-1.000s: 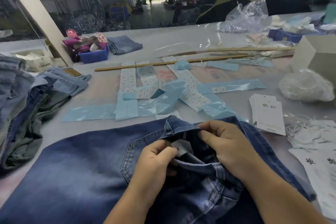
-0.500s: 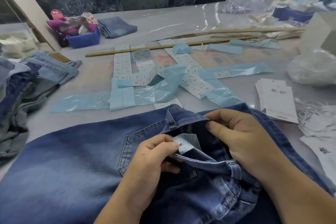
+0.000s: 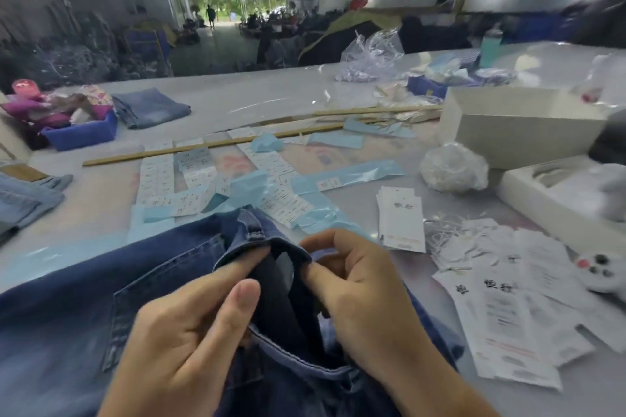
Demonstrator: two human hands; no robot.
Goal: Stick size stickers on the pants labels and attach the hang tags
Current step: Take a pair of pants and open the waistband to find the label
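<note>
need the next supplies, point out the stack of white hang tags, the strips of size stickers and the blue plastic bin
stack of white paper hang tags point(image 3: 401, 220), head view, top tag's face
strips of white size stickers point(image 3: 156, 176), head view, left strip's middle
blue plastic bin point(image 3: 81, 134), head view, front wall

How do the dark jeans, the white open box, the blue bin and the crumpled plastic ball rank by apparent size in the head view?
1. Dark jeans, though nearest the camera.
2. White open box.
3. Blue bin and crumpled plastic ball look about alike; the bin lies farther off, so no ranking between them.

A large dim hall lies beyond the grey worktable point(image 3: 237, 101); its open doorway point(image 3: 220, 0) glows with daylight and greenery.
</note>
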